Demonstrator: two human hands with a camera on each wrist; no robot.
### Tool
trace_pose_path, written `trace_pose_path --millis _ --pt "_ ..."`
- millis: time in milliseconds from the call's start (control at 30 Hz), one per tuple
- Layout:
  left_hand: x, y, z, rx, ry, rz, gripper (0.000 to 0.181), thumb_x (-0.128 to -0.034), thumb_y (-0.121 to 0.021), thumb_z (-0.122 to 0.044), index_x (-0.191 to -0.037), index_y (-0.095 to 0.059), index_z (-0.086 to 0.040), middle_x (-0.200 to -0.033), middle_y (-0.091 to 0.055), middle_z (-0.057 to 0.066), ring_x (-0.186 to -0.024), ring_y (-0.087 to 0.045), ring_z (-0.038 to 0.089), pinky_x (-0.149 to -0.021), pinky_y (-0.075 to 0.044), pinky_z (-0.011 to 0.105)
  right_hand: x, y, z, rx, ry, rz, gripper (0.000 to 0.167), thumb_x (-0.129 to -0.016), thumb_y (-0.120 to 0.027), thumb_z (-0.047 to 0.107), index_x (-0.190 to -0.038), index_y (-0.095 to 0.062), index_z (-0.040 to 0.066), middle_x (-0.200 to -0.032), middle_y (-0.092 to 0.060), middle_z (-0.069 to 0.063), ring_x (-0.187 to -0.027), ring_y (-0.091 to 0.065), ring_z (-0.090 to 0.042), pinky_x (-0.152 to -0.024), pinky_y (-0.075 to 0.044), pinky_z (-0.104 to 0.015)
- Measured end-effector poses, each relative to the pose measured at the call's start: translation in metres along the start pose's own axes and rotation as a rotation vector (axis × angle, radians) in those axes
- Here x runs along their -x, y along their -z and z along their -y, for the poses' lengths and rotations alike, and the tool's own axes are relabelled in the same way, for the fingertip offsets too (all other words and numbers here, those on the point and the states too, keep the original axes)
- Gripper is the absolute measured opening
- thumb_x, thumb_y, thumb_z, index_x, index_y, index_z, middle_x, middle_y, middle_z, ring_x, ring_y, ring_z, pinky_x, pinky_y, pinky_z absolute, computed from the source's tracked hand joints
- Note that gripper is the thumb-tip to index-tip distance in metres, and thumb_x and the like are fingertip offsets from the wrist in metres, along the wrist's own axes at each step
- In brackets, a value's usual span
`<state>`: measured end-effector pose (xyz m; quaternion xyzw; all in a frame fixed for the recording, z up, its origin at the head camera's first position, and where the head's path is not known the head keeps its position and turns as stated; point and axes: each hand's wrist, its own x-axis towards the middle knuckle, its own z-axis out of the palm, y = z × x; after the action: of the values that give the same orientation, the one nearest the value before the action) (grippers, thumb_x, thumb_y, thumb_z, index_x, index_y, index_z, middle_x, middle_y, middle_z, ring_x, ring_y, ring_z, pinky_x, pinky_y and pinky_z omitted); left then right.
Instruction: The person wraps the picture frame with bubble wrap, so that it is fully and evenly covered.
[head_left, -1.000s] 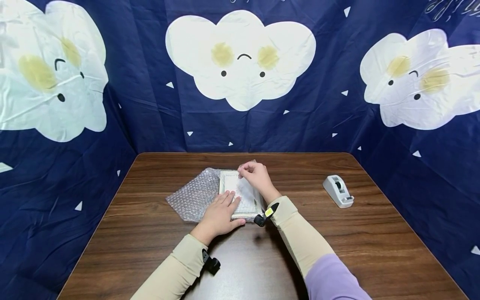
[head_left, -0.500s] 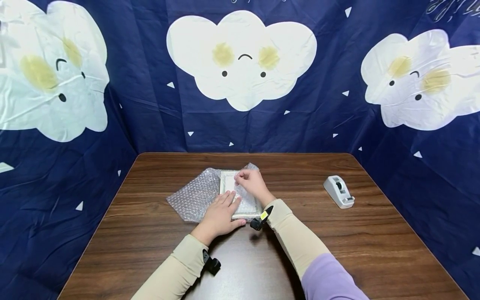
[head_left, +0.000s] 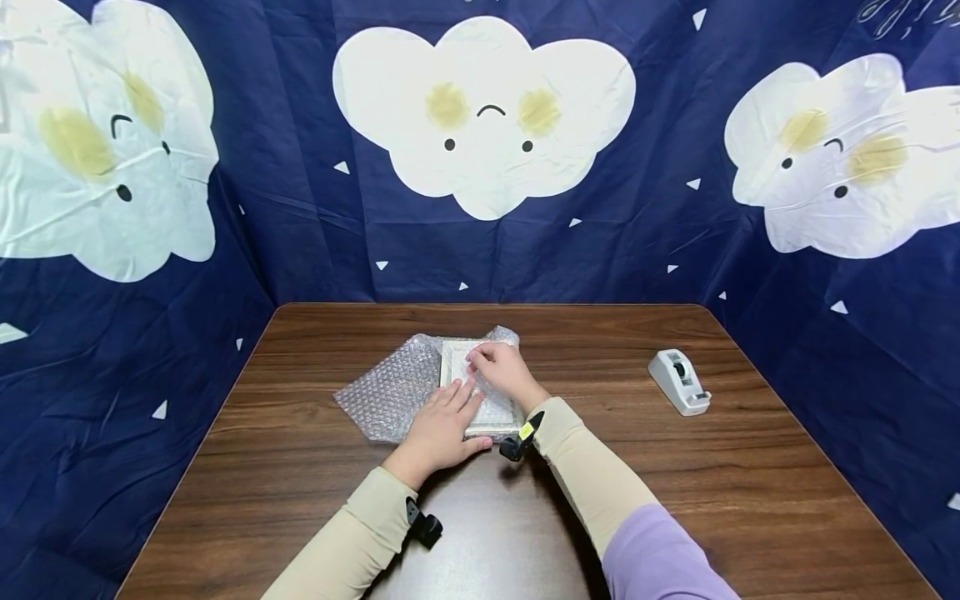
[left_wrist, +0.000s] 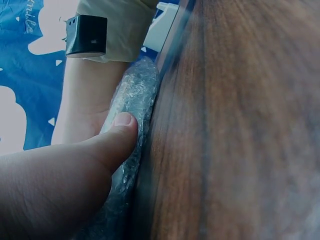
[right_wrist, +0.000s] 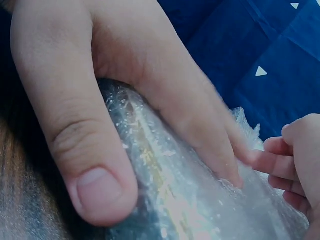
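Note:
A pale, flat picture frame (head_left: 447,360) lies on a sheet of bubble wrap (head_left: 390,392), whose loose pointed end spreads to its left. My left hand (head_left: 437,429) rests with spread fingers on the lower left of the frame, its thumb (left_wrist: 120,131) along the wrapped near edge. Across the frame's upper part my right hand (head_left: 504,368) bends its fingers and pinches what looks like the edge of a bubble wrap flap folded over from the right. In the right wrist view those curled fingers (right_wrist: 275,165) show beside the left hand's fingertips; the pinched edge itself is mostly hidden.
A white tape dispenser (head_left: 678,383) stands on the right part of the brown wooden table (head_left: 300,500). Dark blue cloth (head_left: 300,250) with cloud prints hangs behind the table and along both sides.
My right hand has come slightly left and down over the frame, drawing the bubble wrap flap across it. The left hand has stayed in place.

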<state>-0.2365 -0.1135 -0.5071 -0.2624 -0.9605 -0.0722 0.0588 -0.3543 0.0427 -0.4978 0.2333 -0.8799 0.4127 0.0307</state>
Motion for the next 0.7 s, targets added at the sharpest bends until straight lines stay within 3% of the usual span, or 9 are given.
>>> trace_pose_path --millis 300,567,700 --pt "-0.001 -0.001 0.001 -0.026 -0.003 0.004 0.079 -0.0947 -0.057 -0.06 -0.15 -0.047 -0.004 -0.158 -0.04 0.016 -0.148 -0.032 0.036 -0.12 -0.026 0.053 -0.006 0.0 0.001 0.086 0.058 0.09 0.024 -0.096 -0.057 -0.001 -0.11 -0.074 0.008 -0.096 -0.076 -0.001 -0.094 -0.067 -0.015 -0.089 -0.052 -0.032" --pt "-0.001 0.001 0.0 -0.027 0.005 0.025 0.081 -0.0948 -0.055 -0.062 -0.152 -0.045 -0.005 -0.159 -0.039 0.015 -0.149 -0.031 0.035 -0.121 -0.024 0.051 -0.008 0.009 -0.001 0.164 0.232 0.208 0.033 -0.09 -0.055 -0.008 -0.118 -0.069 0.003 -0.114 -0.073 -0.01 -0.105 -0.066 -0.025 -0.094 -0.052 -0.038" --pt "-0.001 0.002 0.0 -0.011 0.005 0.017 0.08 -0.0946 -0.057 -0.06 -0.15 -0.047 -0.004 -0.158 -0.04 0.017 -0.148 -0.032 0.036 -0.121 -0.024 0.052 -0.007 0.019 -0.004 0.296 0.33 0.241 0.028 -0.094 -0.061 -0.001 -0.12 -0.068 0.005 -0.12 -0.07 -0.009 -0.112 -0.064 -0.026 -0.101 -0.049 -0.039"
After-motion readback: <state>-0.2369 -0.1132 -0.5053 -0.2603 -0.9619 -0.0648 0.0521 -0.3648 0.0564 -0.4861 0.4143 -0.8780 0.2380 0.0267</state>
